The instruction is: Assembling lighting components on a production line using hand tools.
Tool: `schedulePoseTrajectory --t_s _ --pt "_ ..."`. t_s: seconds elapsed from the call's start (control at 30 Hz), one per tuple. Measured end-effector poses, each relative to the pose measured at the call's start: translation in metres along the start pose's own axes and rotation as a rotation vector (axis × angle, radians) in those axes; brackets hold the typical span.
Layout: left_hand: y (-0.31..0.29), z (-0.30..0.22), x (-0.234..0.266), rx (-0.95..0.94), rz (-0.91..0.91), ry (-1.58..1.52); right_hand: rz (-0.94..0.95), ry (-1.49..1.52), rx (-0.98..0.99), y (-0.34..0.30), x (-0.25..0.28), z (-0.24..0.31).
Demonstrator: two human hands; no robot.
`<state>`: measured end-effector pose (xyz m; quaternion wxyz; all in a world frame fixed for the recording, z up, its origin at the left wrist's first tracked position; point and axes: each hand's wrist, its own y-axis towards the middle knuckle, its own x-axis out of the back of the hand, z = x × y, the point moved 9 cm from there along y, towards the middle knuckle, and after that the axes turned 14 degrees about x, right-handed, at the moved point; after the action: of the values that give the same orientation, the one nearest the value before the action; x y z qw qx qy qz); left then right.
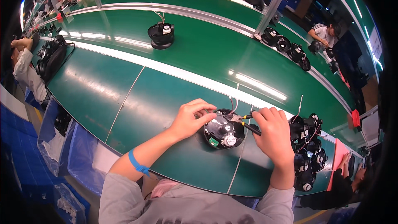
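In front of me on the green bench sits a round black device housing (pixel 215 129) with its inside facing up. It holds a white round part (pixel 229 140), a small green circuit board (pixel 213 142) and several thin wires (pixel 235 105) rising from its far side. My right hand (pixel 271 130) grips pliers (pixel 236 118) with black and yellow handles, their metal jaws over the housing's far right part. My left hand (pixel 192 118) is at the housing's far left rim, thumb and fingers drawn together; whatever is between the fingertips is too small to make out.
Several similar black housings (pixel 304 153) with wires crowd the bench to my right. Another housing (pixel 161 36) stands on the green conveyor belt (pixel 199 43) beyond a white rail (pixel 174 74). Blue bins (pixel 85 153) stand at lower left. Other people work around the line.
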<state>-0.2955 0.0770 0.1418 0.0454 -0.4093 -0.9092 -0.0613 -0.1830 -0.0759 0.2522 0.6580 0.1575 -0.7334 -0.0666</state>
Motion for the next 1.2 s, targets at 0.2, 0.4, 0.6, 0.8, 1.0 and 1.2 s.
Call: schedulePoseTrajectory --t_s 0.2,0.4,0.6,0.8,1.0,1.2 --pt "0.0 0.006 -0.002 -0.028 0.036 0.004 0.03 -0.013 0.04 0.002 -0.009 0.005" --pt "0.0 0.007 -0.003 -0.015 0.034 -0.047 0.01 -0.081 0.065 0.003 -0.007 0.008" --pt "0.0 0.008 -0.003 -0.022 0.032 -0.06 -0.006 -0.141 0.077 0.004 -0.009 0.01" --pt "-0.001 0.006 -0.002 -0.036 0.006 -0.042 0.0 -0.151 0.061 0.004 -0.013 0.009" --pt "-0.002 0.003 -0.002 -0.052 -0.031 -0.011 0.041 -0.137 0.022 0.002 -0.014 0.006" --pt "-0.001 0.005 0.003 -0.051 -0.063 -0.035 -0.22 -0.171 -0.047 0.006 0.01 -0.003"
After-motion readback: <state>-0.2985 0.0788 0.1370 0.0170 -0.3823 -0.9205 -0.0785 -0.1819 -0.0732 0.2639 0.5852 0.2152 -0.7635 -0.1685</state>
